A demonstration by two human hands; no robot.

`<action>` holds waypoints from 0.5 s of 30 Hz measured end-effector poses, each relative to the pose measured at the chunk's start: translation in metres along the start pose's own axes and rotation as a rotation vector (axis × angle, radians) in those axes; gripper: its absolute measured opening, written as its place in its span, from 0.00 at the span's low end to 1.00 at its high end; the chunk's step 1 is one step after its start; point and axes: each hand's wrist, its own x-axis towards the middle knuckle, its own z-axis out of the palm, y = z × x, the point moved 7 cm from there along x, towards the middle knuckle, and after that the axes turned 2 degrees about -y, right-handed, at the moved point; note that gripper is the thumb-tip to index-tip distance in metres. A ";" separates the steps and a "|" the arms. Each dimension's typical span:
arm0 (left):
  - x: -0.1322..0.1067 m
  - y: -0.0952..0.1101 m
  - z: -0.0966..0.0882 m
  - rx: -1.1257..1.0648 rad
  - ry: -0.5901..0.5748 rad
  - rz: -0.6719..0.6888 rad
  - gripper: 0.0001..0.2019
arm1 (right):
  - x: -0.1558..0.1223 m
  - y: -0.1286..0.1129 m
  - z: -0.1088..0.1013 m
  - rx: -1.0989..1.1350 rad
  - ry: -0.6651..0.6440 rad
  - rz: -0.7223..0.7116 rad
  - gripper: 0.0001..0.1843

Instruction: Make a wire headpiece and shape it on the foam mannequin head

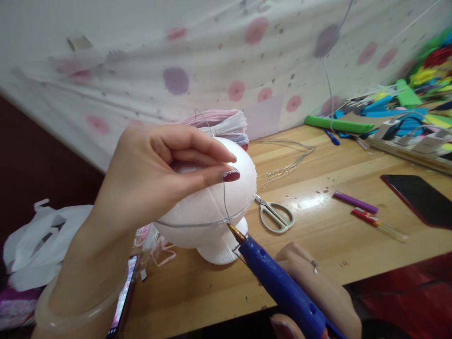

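Note:
My left hand (155,174) is raised over a white foam dome (215,202) on the wooden table (318,226), its fingers pinched shut on a thin metal wire (225,197) that runs down the dome's side. A wire ring circles the dome near its lower edge. My right hand (318,292), at the bottom of the view, grips a blue glue gun (282,287). The gun's brass tip touches the dome where the wire meets the ring. A small white foam base sits under the dome.
Pale-handled scissors (277,216) lie right of the dome. Loose wires (289,160), a purple marker (355,202), a red pen (377,225) and a dark phone (420,200) lie further right. Colourful foam sheets (416,94) pile at the back right. Another phone (123,296) lies at the table's left edge.

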 end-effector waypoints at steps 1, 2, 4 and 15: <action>0.000 0.000 0.000 0.001 -0.002 -0.001 0.10 | 0.000 0.002 -0.001 -0.001 -0.015 -0.001 0.15; 0.000 0.001 0.000 0.005 -0.002 0.000 0.10 | -0.001 0.004 -0.002 -0.004 -0.018 -0.001 0.15; 0.000 0.001 0.000 0.010 -0.009 0.011 0.08 | -0.002 0.007 -0.003 -0.014 -0.030 0.009 0.17; 0.004 -0.005 0.001 -0.048 -0.045 0.013 0.12 | -0.004 0.014 0.001 -0.002 -0.098 -0.013 0.19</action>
